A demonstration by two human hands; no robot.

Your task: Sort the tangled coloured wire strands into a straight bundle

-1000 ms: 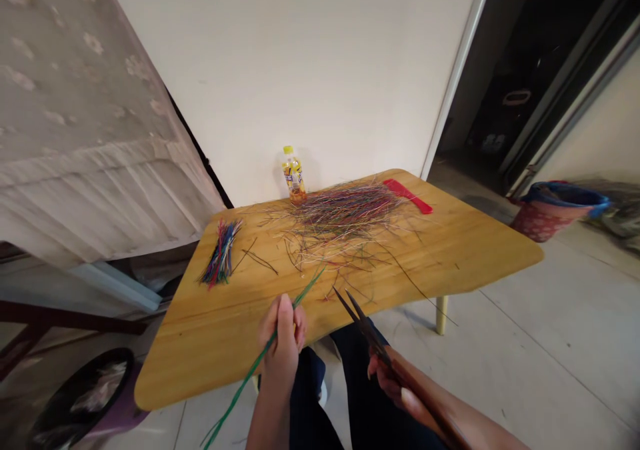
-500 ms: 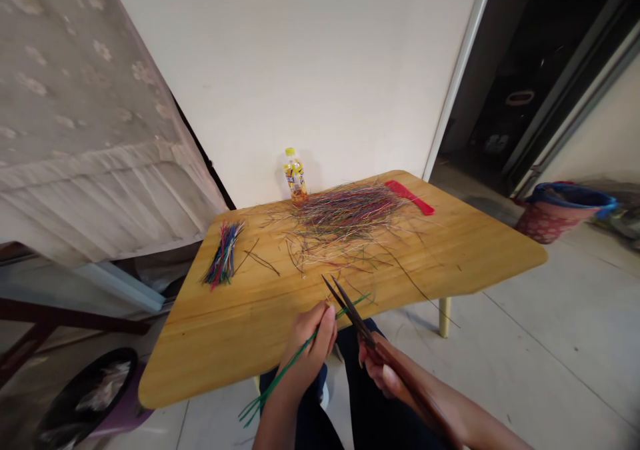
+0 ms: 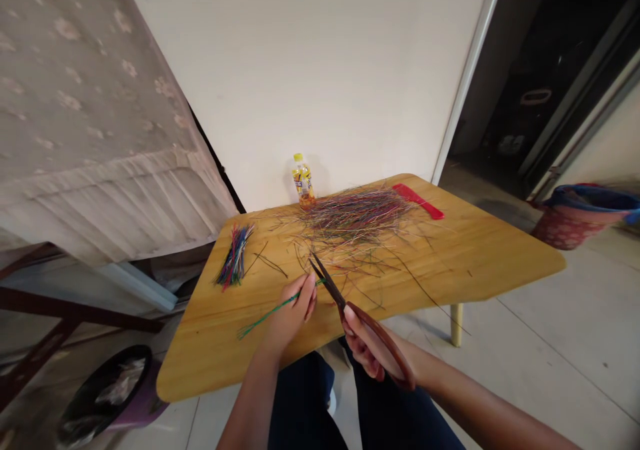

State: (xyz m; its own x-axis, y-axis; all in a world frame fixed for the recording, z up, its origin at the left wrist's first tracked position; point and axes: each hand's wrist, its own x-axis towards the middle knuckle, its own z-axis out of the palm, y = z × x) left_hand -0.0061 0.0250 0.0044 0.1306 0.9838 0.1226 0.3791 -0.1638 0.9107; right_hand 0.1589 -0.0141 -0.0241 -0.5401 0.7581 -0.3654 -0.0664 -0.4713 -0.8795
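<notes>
Pinched in my left hand [image 3: 299, 301] is a small bundle of green wires [image 3: 266, 316], its long ends trailing left over the table and its short ends poking out on the right. My right hand [image 3: 364, 343] grips a pair of scissors [image 3: 334, 285] with brown handles. The dark blades point up and left, slightly parted, and lie at the short green ends; whether they touch the wires I cannot tell. Beyond my hands spreads a large loose pile of multicoloured wires [image 3: 357, 213]. A neater bundle of coloured wires [image 3: 234, 255] lies at the table's left.
The wooden table [image 3: 200, 343] has rounded corners. At its back stand a yellow-capped bottle [image 3: 303, 183] and a red flat strip [image 3: 420, 201]. A lined bin [image 3: 107, 397] is on the floor at left, a pink bucket [image 3: 565, 227] at right.
Both hands have moved up and forward over the table, carrying the green wires and the scissors. The scissor blades look closer together, and the view has shifted slightly.
</notes>
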